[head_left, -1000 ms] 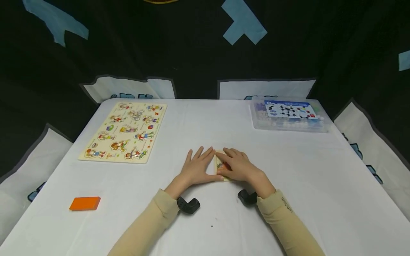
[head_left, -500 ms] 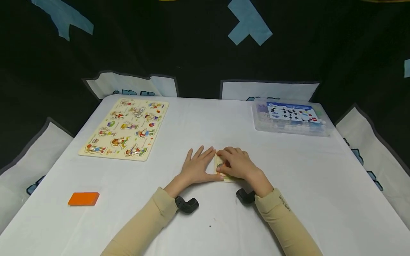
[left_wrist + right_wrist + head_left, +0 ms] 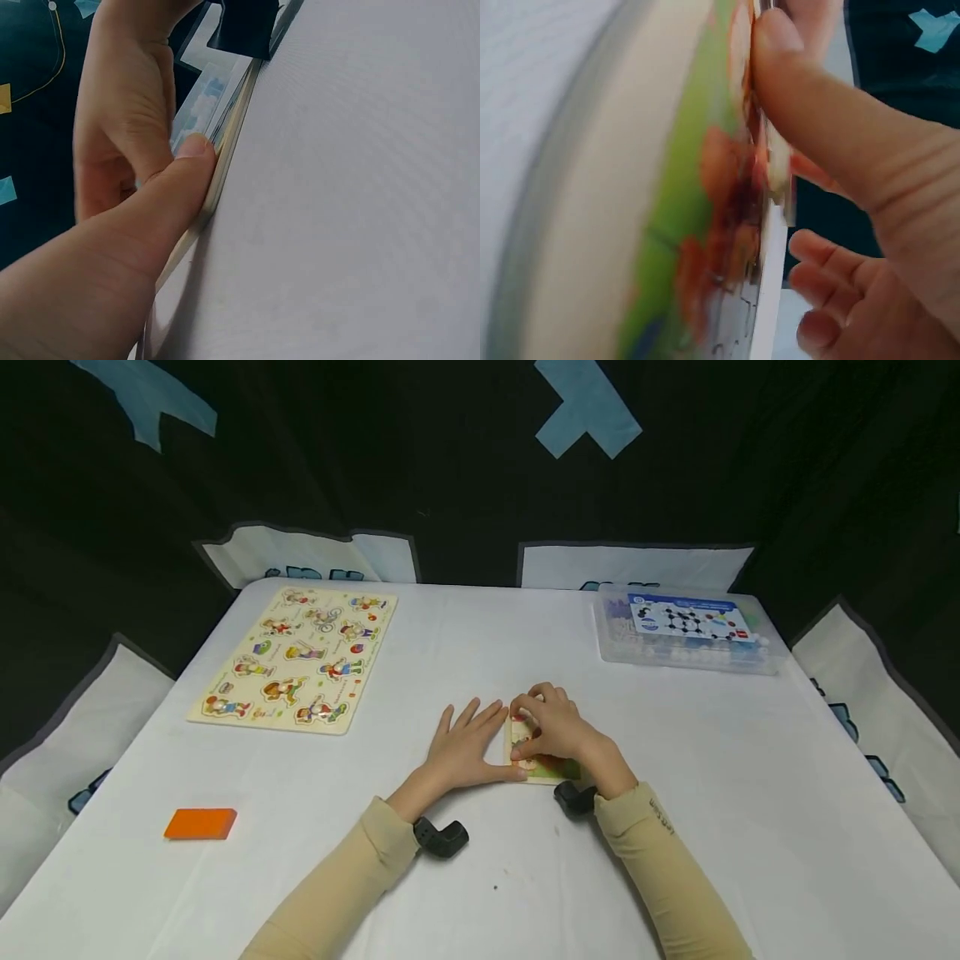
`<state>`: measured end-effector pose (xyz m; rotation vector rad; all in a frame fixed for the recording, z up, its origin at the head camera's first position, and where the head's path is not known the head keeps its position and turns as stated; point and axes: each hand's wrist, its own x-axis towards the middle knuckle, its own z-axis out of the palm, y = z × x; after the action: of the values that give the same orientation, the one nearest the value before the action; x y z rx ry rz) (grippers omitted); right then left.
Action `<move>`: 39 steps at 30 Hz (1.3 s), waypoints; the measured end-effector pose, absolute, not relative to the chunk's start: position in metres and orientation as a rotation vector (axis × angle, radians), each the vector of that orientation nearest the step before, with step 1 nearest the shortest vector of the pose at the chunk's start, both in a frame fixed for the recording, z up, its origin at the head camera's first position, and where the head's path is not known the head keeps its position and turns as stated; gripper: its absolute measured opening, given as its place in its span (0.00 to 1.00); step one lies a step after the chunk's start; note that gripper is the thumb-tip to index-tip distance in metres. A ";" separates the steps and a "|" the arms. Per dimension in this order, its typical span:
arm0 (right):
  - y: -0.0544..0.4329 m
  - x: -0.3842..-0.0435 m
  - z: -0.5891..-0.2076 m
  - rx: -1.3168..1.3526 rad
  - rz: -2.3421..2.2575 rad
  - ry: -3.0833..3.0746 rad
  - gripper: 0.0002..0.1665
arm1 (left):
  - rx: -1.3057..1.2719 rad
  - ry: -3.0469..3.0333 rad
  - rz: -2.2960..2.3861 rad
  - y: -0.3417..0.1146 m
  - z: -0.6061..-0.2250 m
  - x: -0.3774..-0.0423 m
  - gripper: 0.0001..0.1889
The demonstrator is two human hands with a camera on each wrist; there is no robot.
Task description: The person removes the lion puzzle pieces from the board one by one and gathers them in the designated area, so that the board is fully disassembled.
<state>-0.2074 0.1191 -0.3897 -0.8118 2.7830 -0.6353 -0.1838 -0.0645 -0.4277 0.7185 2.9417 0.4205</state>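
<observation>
A small wooden jigsaw puzzle (image 3: 553, 770) with a printed picture lies flat on the table between my hands. My left hand (image 3: 461, 756) rests at its left side, fingers straight and spread, the thumb over the near left corner. Seen from the left wrist, that thumb (image 3: 191, 161) presses on the puzzle's pale edge. My right hand (image 3: 561, 728) is over the puzzle, thumb and fingers curled to pinch a puzzle piece (image 3: 778, 172) at the board's surface. The right hand hides much of the picture.
A larger wooden picture board (image 3: 273, 720) with cut-out figures lies at the far left. A clear plastic case (image 3: 618, 650) with a printed label stands at the far right. An orange block (image 3: 200, 824) sits near left on the white table (image 3: 420, 910).
My right hand has risen slightly away from me, its fingers more curled, and more of the puzzle's green picture shows. The left hand has stayed in place on the edge.
</observation>
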 end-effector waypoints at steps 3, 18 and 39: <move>0.120 -0.213 -0.388 -0.851 -0.761 2.754 0.28 | 0.721 2.959 0.411 -0.065 -0.427 -0.186 0.54; 0.138 -0.222 -0.388 -0.801 -1.015 2.568 0.22 | 0.717 2.941 0.442 -0.064 -0.426 -0.187 0.54; 0.248 -0.227 -0.384 -0.381 -1.110 2.358 0.23 | 0.700 2.931 0.437 -0.064 -0.429 -0.186 0.54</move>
<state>-0.2271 0.2482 -0.3841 -0.3809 2.3584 -1.1103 -0.1860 -0.0639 -0.4285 0.7002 2.9314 0.4374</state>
